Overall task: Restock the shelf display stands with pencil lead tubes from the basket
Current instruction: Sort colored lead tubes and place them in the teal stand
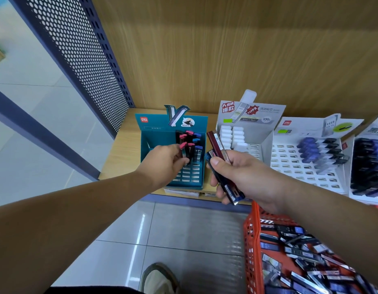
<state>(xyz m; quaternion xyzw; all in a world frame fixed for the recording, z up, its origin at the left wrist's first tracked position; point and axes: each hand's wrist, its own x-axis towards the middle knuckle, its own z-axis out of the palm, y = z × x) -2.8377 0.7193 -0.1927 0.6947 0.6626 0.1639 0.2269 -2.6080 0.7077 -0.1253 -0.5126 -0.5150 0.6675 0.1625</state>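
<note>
On the wooden shelf [124, 149], at its left end, stands a teal display stand [149, 132] with a few pink-capped and blue-capped tubes upright in its far right slots. The left hand [164, 162] reaches into this stand, its fingers curled around a pink-capped tube [183, 146] that stands among the others, pinched near its top. Rows of slots nearer the front show beneath the hand.

Just right of the teal stand, the right hand [245, 177] hangs in front of the shelf edge and clamps a bunch of tubes [217, 147] between thumb and curled fingers. A dark red tube [215, 143] sticks out toward the far side, and a blue tube [231, 192] pokes out on the near side, below the fingers.

Right of that hand sits a white display stand [266, 145] holding white-capped tubes [232, 136] in its far left rows. Further right is another white stand [290, 162], with blue and black tubes [317, 151] along its far right side. A dark-filled stand [368, 166] shows at the right edge.

Near and to the right, under the right forearm, an orange basket [250, 240] holds a loose heap of tubes [300, 251]. A shoe [158, 276] rests on the glossy tiled floor [173, 230]. A perforated metal panel [88, 49] closes the shelf's left side.
</note>
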